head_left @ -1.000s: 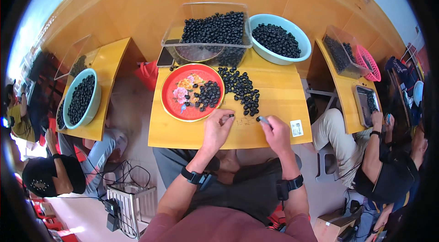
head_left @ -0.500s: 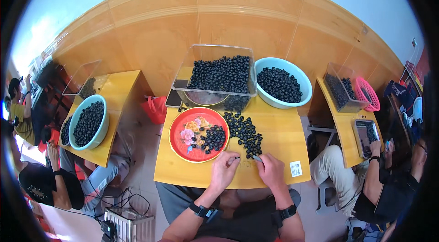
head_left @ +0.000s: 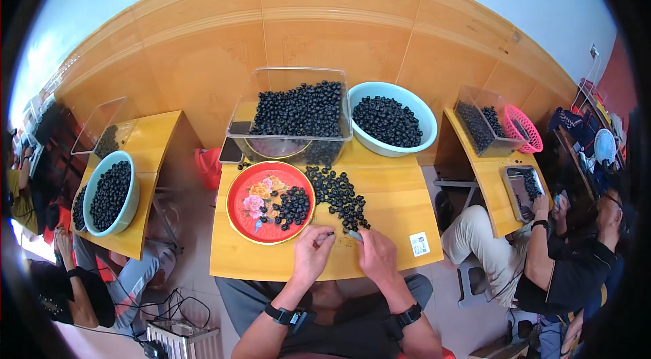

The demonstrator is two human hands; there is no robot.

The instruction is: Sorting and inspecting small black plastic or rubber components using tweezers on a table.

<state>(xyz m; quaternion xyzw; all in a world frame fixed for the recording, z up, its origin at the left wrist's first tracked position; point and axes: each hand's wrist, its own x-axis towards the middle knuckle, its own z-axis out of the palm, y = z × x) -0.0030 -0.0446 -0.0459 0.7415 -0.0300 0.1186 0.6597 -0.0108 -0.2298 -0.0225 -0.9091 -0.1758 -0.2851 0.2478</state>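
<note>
A tiny dark piece (head_left: 330, 234) is pinched between the thumb and fingers of the left hand (head_left: 312, 254), above the near part of a yellow wooden desk (head_left: 271, 262); its shape is largely hidden by the fingertips. A slim grey tool (head_left: 354, 235) is gripped in the right hand (head_left: 377, 254), its rear part covered by the closed fingers; whether anything is touched by its tip cannot be made out. The hands are held near each other but apart. Just beyond them, loose black, round, bead-like pieces (head_left: 342, 197) are scattered on the bare wood. To their left, a round red tray with a gold rim and painted flowers (head_left: 239, 197) is set, part of its pattern covered by a heap of similar pieces. Behind these, a clear plastic rectangular bin (head_left: 298, 137) is filled with more; its lower contents are blurred by the wall. Beside it, a light-blue round basin (head_left: 386, 149) is heaped likewise, its bottom hidden. A dark flat rectangular object (head_left: 230, 150) is partly covered at the bin's left corner, and a white printed label (head_left: 419, 244) is seen at the right. On the right, a co-worker in dark clothing (head_left: 569, 271) is seated by another yellow desk (head_left: 498, 220); on the left, a second seated person (head_left: 88, 291) is cut off by the dark rim.
</note>
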